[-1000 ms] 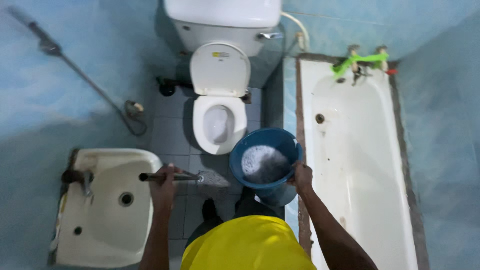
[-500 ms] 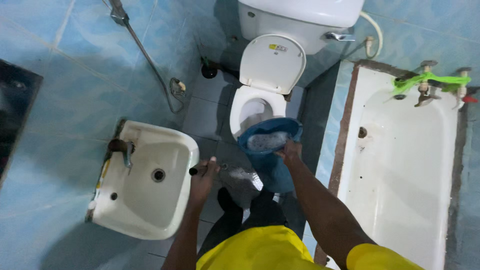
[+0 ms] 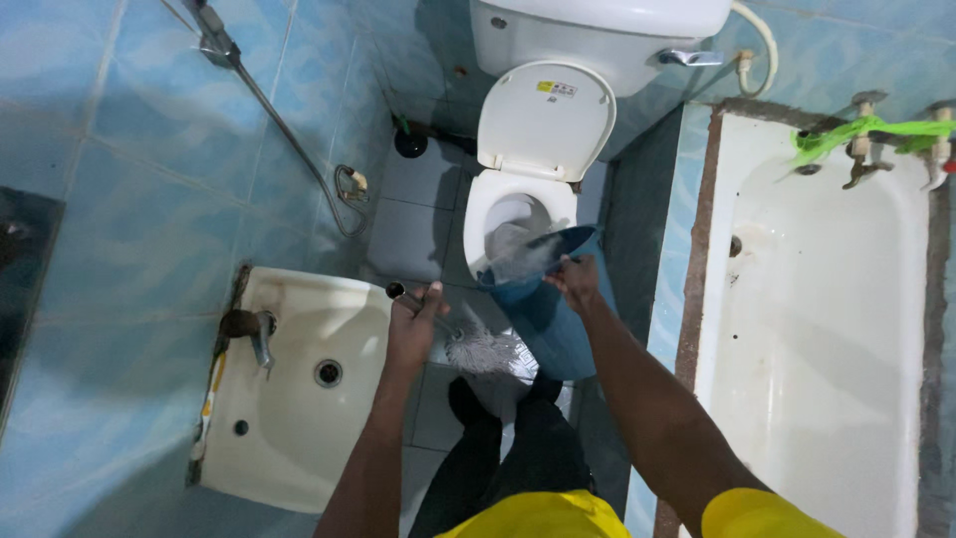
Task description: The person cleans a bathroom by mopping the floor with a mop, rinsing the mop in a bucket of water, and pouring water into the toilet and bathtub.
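Note:
My right hand (image 3: 575, 278) grips the rim of a blue bucket (image 3: 554, 317), which is tipped toward the white toilet bowl (image 3: 518, 231). Soapy water pours from the bucket into the bowl. The toilet lid (image 3: 545, 121) stands up against the cistern (image 3: 597, 35). My left hand (image 3: 415, 327) holds the dark handle of a toilet brush (image 3: 485, 351), whose white bristles hang over the floor tiles just left of the bucket.
A white wash basin (image 3: 299, 389) with a tap is mounted on the blue wall to my left. A white bathtub (image 3: 827, 329) with taps and a green cloth (image 3: 856, 132) runs along the right. A hose (image 3: 284, 125) hangs on the left wall.
The bucket has tipped further toward the toilet and its water now pours into the bowl. The brush in my left hand has swung so its bristles show.

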